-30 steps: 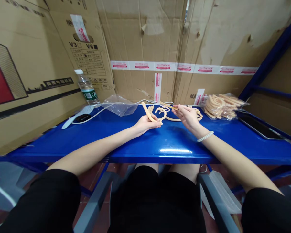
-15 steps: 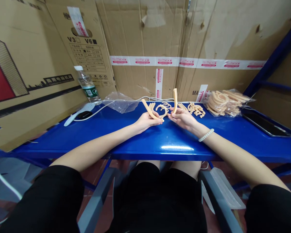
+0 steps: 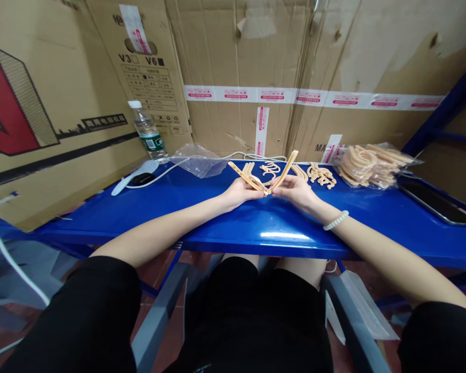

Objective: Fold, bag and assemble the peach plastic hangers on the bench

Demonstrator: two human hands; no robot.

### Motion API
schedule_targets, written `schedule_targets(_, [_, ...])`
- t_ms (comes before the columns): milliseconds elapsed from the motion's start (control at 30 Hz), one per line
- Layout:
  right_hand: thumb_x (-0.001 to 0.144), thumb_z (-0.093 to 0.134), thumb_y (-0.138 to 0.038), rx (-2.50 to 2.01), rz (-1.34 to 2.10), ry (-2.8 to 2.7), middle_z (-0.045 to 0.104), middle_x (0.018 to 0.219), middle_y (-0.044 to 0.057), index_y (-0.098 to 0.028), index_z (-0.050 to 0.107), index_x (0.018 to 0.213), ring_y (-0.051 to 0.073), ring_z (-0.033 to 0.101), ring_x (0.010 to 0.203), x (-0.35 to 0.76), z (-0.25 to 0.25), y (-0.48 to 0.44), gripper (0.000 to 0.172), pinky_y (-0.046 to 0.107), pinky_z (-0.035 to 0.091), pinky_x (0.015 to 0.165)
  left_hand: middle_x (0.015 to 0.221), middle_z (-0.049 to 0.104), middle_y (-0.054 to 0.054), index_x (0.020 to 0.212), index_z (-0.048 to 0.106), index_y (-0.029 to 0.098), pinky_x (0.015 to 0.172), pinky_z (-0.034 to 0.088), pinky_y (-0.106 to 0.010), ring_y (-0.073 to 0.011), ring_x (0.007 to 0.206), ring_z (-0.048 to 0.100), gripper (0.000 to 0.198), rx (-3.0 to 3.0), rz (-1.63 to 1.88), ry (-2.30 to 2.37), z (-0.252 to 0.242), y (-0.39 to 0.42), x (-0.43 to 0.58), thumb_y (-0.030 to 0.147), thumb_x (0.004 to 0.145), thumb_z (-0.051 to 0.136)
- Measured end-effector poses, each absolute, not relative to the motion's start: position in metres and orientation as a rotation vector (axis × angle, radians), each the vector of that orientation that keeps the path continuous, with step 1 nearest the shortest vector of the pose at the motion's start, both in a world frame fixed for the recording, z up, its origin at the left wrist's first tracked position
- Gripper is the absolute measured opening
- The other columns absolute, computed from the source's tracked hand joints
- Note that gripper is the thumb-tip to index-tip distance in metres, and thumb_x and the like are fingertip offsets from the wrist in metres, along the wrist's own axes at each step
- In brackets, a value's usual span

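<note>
My left hand (image 3: 241,192) is closed on a long, slim beige hanger arm (image 3: 237,171), which slants up to the left. My right hand (image 3: 295,190) pinches a second beige hanger arm (image 3: 288,168), tilted up to the right. The lower ends of the two arms meet between my fingertips in a V shape; whether they are joined I cannot tell. Behind my hands lie several thin curved hooks (image 3: 271,168), with more arm pieces (image 3: 248,169) on the left and others (image 3: 300,172) on the right. Small beige connector pieces (image 3: 322,176) lie in a heap further right.
On the blue table (image 3: 202,223), a clear bag of beige parts (image 3: 367,165) and a dark phone (image 3: 437,202) lie at right. A water bottle (image 3: 150,135), pale-blue handled object (image 3: 134,177), white cable and clear plastic bag (image 3: 204,160) are at left. Cardboard (image 3: 225,129) stands behind.
The two hanger arms have come together at their lower ends. My right hand has tilted its arm outward to the right. The view has shifted slightly.
</note>
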State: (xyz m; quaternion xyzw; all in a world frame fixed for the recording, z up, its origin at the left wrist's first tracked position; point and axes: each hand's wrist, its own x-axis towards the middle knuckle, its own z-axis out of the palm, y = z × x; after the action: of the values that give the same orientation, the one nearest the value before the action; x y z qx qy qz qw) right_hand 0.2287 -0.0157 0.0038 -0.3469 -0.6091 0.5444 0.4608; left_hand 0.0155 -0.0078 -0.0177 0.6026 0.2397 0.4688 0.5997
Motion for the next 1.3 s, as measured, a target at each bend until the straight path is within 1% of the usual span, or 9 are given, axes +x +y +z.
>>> schedule_targets(233, [0.052, 0.096, -0.027, -0.841, 1.268, -1.610, 0.079, 0.082, 0.004, -0.017, 0.076, 0.085, 0.019, 0.074, 0.076, 0.229, 0.003, -0.014, 0.039, 0.034, 0.062, 0.079, 0.091, 0.077, -0.009, 0.083, 0.065, 0.013, 0.101, 0.054, -0.043, -0.0243, 0.095, 0.075, 0.037, 1.443, 1.093, 0.607, -0.022, -0.007, 0.015, 0.021, 0.060, 0.093])
schedule_targets(400, [0.049, 0.099, -0.032, -0.838, 1.226, -1.627, 0.078, 0.079, 0.004, -0.019, 0.076, 0.080, 0.022, 0.073, 0.073, 0.227, 0.005, -0.020, 0.040, 0.040, 0.063, 0.082, 0.088, 0.078, -0.008, 0.082, 0.066, 0.013, 0.097, 0.056, -0.046, -0.0245, 0.088, 0.076, 0.042, 1.447, 1.146, 0.665, -0.021, -0.010, 0.015, 0.024, 0.057, 0.096])
schedule_targets(567, [0.053, 0.099, -0.034, -0.855, 1.155, -1.614, 0.076, 0.077, 0.004, -0.019, 0.075, 0.076, 0.022, 0.073, 0.073, 0.222, 0.007, -0.028, 0.036, 0.040, 0.064, 0.081, 0.083, 0.078, -0.011, 0.081, 0.064, 0.011, 0.089, 0.060, -0.046, -0.0255, 0.079, 0.076, 0.047, 1.415, 1.150, 0.681, -0.019, -0.012, 0.015, 0.029, 0.054, 0.098])
schedule_targets(733, [0.047, 0.100, -0.034, -0.950, 1.164, -1.495, 0.074, 0.071, 0.003, -0.017, 0.072, 0.075, 0.019, 0.071, 0.065, 0.216, 0.008, -0.028, 0.044, 0.034, 0.065, 0.068, 0.077, 0.077, -0.008, 0.084, 0.060, 0.012, 0.079, 0.062, -0.041, -0.0229, 0.072, 0.076, 0.055, 1.324, 1.198, 0.677, -0.015, -0.014, 0.017, 0.028, 0.050, 0.100])
schedule_targets(800, [0.044, 0.100, -0.033, -0.987, 1.192, -1.488, 0.073, 0.070, 0.003, -0.016, 0.071, 0.074, 0.017, 0.070, 0.065, 0.217, 0.011, -0.026, 0.045, 0.030, 0.063, 0.065, 0.076, 0.076, -0.008, 0.083, 0.061, 0.011, 0.078, 0.062, -0.038, -0.0218, 0.072, 0.076, 0.052, 1.320, 1.186, 0.694, -0.013, -0.013, 0.016, 0.027, 0.053, 0.100])
schedule_targets(933, [0.048, 0.099, -0.036, -0.945, 1.203, -1.532, 0.072, 0.070, 0.003, -0.016, 0.071, 0.077, 0.016, 0.068, 0.065, 0.236, 0.024, -0.014, 0.045, 0.028, 0.061, 0.063, 0.072, 0.074, -0.006, 0.081, 0.059, 0.011, 0.078, 0.062, -0.033, -0.0182, 0.070, 0.075, 0.042, 1.210, 1.222, 0.741, -0.008, -0.005, 0.011, 0.016, 0.060, 0.096])
schedule_targets(1067, [0.058, 0.093, -0.044, -0.958, 0.901, -1.755, 0.072, 0.071, 0.004, -0.017, 0.072, 0.077, 0.017, 0.066, 0.063, 0.272, 0.047, -0.002, 0.039, 0.030, 0.057, 0.062, 0.071, 0.074, -0.005, 0.077, 0.057, 0.012, 0.082, 0.062, -0.029, -0.0143, 0.069, 0.074, 0.032, 1.076, 1.290, 0.747, -0.003, 0.008, 0.000, 0.003, 0.069, 0.087])
schedule_targets(1200, [0.069, 0.083, -0.041, -1.125, 0.288, -2.263, 0.072, 0.067, 0.003, -0.018, 0.073, 0.072, 0.019, 0.066, 0.064, 0.298, 0.068, 0.000, 0.025, 0.029, 0.049, 0.062, 0.076, 0.075, -0.008, 0.080, 0.061, 0.010, 0.082, 0.062, -0.027, -0.0139, 0.070, 0.074, 0.022, 1.070, 1.248, 0.753, 0.000, 0.017, -0.008, -0.001, 0.076, 0.079])
schedule_targets(1300, [0.076, 0.076, -0.040, -1.183, 0.160, -2.414, 0.073, 0.068, 0.004, -0.018, 0.073, 0.075, 0.019, 0.068, 0.066, 0.307, 0.075, -0.001, 0.022, 0.029, 0.048, 0.064, 0.076, 0.074, -0.007, 0.080, 0.063, 0.010, 0.082, 0.061, -0.026, -0.0142, 0.074, 0.075, 0.019, 1.094, 1.195, 0.802, 0.004, 0.022, -0.016, -0.002, 0.076, 0.077])
